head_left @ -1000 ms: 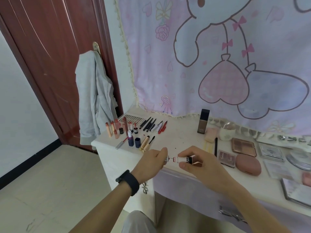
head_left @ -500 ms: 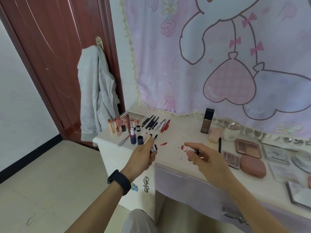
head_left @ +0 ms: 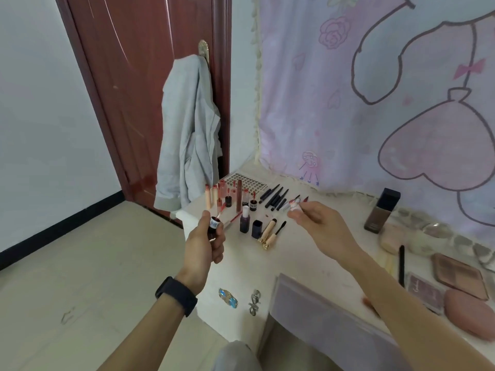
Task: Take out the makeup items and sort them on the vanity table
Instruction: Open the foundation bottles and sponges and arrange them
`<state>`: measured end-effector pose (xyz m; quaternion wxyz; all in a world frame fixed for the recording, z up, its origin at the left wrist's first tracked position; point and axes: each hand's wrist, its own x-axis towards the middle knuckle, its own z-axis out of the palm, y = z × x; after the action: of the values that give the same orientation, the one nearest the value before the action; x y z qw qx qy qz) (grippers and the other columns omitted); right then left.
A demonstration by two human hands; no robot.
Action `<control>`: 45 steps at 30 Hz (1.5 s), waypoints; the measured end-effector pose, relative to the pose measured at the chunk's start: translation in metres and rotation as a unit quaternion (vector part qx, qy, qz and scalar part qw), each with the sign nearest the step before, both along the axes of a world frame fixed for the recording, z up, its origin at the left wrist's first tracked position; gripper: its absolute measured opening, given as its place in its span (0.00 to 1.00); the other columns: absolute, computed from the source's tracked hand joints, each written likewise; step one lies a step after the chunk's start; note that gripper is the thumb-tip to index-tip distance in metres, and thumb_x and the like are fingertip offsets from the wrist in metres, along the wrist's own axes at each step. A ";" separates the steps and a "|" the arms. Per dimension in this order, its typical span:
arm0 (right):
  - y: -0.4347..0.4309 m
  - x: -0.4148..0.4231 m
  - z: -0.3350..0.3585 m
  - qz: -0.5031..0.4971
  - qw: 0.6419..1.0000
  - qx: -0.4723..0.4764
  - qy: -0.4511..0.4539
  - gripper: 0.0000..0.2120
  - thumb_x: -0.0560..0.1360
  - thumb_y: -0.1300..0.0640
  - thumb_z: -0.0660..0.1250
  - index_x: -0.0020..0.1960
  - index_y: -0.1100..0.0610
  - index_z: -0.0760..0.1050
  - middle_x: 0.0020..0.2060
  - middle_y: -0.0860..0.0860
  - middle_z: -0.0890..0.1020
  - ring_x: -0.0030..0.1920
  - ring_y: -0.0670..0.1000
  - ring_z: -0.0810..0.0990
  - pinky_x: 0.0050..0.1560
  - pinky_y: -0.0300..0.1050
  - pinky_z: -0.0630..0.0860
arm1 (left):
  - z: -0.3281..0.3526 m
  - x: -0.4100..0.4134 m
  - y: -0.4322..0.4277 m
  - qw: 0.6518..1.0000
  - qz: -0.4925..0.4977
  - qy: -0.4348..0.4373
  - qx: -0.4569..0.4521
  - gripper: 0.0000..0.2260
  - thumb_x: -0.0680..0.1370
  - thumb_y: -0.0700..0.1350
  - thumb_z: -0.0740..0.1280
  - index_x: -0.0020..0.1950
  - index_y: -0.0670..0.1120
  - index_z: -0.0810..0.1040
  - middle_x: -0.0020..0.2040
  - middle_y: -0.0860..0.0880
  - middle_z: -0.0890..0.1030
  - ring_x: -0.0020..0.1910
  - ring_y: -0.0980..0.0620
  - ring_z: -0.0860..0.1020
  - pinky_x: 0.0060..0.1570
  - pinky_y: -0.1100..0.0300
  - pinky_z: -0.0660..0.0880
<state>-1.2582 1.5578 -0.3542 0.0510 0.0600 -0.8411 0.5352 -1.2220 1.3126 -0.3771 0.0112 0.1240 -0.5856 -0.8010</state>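
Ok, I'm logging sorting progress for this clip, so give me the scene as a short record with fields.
left hand: grips a dark labelled cap with a thin wand sticking up
right hand: pinches a small white tube, apart from the cap
lip tubes: standing clustered at the far left corner of the vanity table
black pencils: lying side by side right of them
foundation bottle: upright near the curtain
palettes: flat at the right

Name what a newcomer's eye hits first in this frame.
The two hands mid-frame: the left hand grips a dark labelled tube, the right hand pinches a small white-and-red piece over the vanity table. Behind hangs a big pink cartoon curtain; a grey jacket hangs on the red-brown door at left.
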 end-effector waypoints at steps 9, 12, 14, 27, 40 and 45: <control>-0.035 -0.075 -0.004 0.017 0.997 0.078 0.000 0.05 0.74 0.51 0.76 0.47 0.41 0.83 0.42 0.36 0.86 0.44 0.35 0.82 0.49 0.32 0.71 | -0.007 -0.024 -0.030 0.999 0.043 0.004 -0.002 0.22 0.85 0.56 0.53 0.36 0.45 0.67 0.28 0.50 0.62 0.24 0.53 0.56 0.25 0.61 0.55; -0.046 -0.085 -0.014 0.036 0.992 0.122 -0.012 0.07 0.73 0.52 0.77 0.50 0.44 0.83 0.45 0.39 0.86 0.46 0.34 0.82 0.53 0.33 0.75 | -0.006 -0.030 -0.030 0.999 0.048 0.001 0.004 0.21 0.85 0.55 0.53 0.36 0.45 0.68 0.28 0.50 0.63 0.24 0.54 0.56 0.24 0.62 0.55; -0.051 -0.091 -0.022 0.046 0.989 0.143 -0.018 0.08 0.73 0.52 0.77 0.52 0.47 0.84 0.47 0.41 0.86 0.48 0.37 0.83 0.56 0.38 0.77 | -0.005 -0.033 -0.030 0.999 0.043 0.002 0.006 0.22 0.85 0.56 0.53 0.36 0.45 0.68 0.27 0.51 0.63 0.23 0.54 0.56 0.24 0.62 0.56; -0.060 -0.099 -0.028 0.082 0.973 0.208 -0.057 0.14 0.74 0.51 0.77 0.58 0.51 0.83 0.49 0.43 0.86 0.47 0.38 0.81 0.52 0.33 0.71 | 0.005 -0.032 -0.019 1.000 0.025 0.010 -0.005 0.21 0.85 0.55 0.53 0.36 0.45 0.69 0.28 0.50 0.64 0.23 0.54 0.58 0.26 0.60 0.56; -0.031 0.007 0.020 0.060 0.992 -0.094 -0.052 0.05 0.76 0.53 0.73 0.50 0.47 0.86 0.42 0.42 0.86 0.40 0.39 0.79 0.44 0.42 0.73 | 0.019 -0.006 0.037 0.978 -0.118 0.100 -0.139 0.28 0.82 0.64 0.46 0.37 0.43 0.65 0.28 0.49 0.59 0.27 0.53 0.56 0.29 0.59 0.54; -0.030 0.034 0.016 0.067 0.989 -0.114 -0.070 0.04 0.74 0.56 0.75 0.48 0.49 0.86 0.43 0.52 0.86 0.40 0.44 0.80 0.39 0.36 0.73 | 0.022 0.006 0.067 0.967 -0.157 0.128 -0.158 0.30 0.83 0.61 0.42 0.28 0.50 0.67 0.24 0.53 0.61 0.23 0.57 0.59 0.25 0.68 0.59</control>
<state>-1.2246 1.5277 -0.3380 -0.0375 0.0723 -0.7704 0.6324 -1.2157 1.3801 -0.3551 -0.0204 -0.0759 -0.7103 -0.6995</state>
